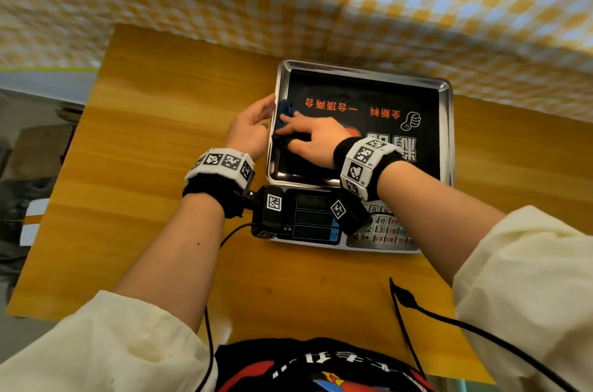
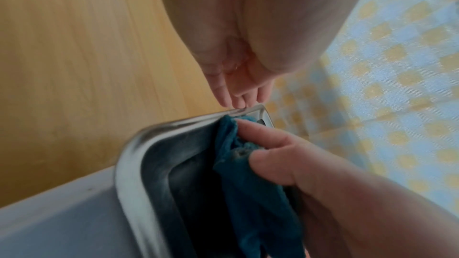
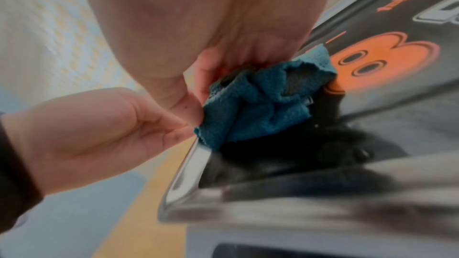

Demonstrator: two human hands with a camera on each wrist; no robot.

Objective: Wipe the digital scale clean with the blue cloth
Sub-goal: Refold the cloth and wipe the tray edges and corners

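— The right hand [image 1: 309, 138] bunches the blue cloth [image 3: 258, 105] under curled fingers, at the left edge of the digital scale [image 1: 361, 122].

— And the left hand [image 1: 248, 128]?

— Loose, fingertips resting on the steel rim. I'd keep that brace, press flat and sweep outward across the counter [image 1: 154, 167] side.
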